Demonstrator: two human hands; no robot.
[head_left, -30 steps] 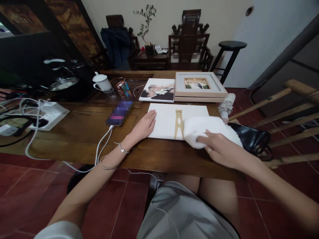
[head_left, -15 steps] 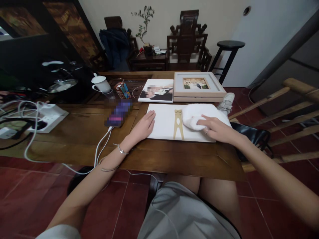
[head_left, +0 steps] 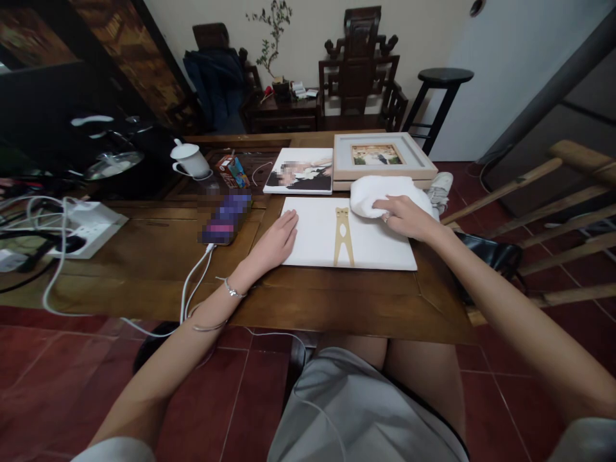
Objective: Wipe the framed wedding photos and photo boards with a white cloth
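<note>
A white flat panel lies near the table's front edge, with a gold easel-back stand lying flat across its middle. My left hand rests on the panel's left edge, fingers stretched out and holding nothing. On the right, my right hand is closed on a bunched white towel. The towel covers the panel's far right corner and reaches the box frame behind it. My right fingertips are partly sunk in the cloth.
Behind the panel are a photo print and a framed picture on a stack. To the left lie a phone with a white cable, a small carton, a lidded cup and a power strip. A wooden chair stands right.
My right hand has pushed the towel away from me, toward the far edge of the panel, baring its near right corner. My left hand stays on the left edge. The view shifted slightly.
</note>
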